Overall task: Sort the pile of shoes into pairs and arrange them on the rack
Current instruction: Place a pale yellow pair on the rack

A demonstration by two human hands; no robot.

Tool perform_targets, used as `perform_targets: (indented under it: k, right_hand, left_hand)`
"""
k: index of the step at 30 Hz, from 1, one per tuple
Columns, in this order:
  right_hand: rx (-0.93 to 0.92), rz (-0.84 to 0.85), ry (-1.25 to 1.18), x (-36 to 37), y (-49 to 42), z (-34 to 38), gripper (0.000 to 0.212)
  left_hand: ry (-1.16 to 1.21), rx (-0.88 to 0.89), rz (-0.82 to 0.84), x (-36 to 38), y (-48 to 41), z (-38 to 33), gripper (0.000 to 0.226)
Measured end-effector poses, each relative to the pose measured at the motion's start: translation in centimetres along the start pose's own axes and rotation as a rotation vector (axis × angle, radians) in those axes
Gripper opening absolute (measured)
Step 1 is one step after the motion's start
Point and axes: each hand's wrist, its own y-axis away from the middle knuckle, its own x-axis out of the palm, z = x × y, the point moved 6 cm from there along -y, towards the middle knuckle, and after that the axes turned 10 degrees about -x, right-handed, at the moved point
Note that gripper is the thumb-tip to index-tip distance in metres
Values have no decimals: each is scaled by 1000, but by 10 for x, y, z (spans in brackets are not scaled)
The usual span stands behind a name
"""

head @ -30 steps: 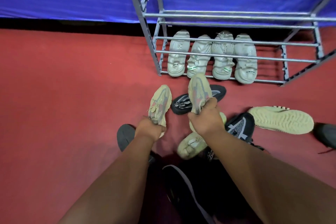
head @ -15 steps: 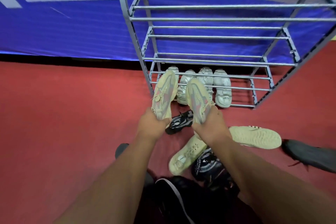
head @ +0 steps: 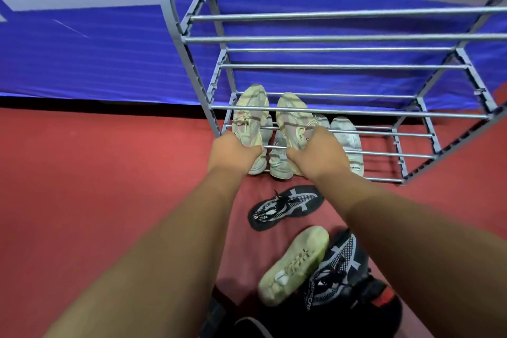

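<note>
One wide-angle camera, worn on the head, faces forward and steeply down across the red floor (head: 96, 186) to the shoe rack (head: 343, 112) close ahead, seemingly from a low height; lens distortion bows the rack's posts.

Red floor (head: 82, 200), blue banner (head: 96, 63) with pale lettering standing behind it, black strip (head: 82, 103) along the banner's foot

You stand in what looks like a staged hall or booth: red carpet (head: 82, 200) underfoot, blue printed banner (head: 96, 57) at 12 o'clock behind the metal rack (head: 329, 38).
</note>
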Motion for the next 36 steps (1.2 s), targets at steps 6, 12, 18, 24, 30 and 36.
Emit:
perform_targets:
  k: [6,12,18,24,30,36]
  right_hand:
    - [-12,-13,87,18,-32,1,62]
    - [-21,-30,151,28,-51,6,45]
    - [-36,15,276,33,-65,14,57]
    - [-142,72,136,42,-49,3,78]
    - [-212,105,37,42,-44,-4,95]
    - [-224,141,-30,42,-43,-6,95]
  left_hand:
    - [-43,27,-40,22,-36,-8,52]
    - [-49,45,-82,34,-55,-11,46]
    - [-85,52,-103,42,-59,-11,57]
    - [-79,91,-95,46,-53,-5,77]
    - [-53,205,-11,50,-46,4,82]
    - [23,274,-5,46,-43,14,71]
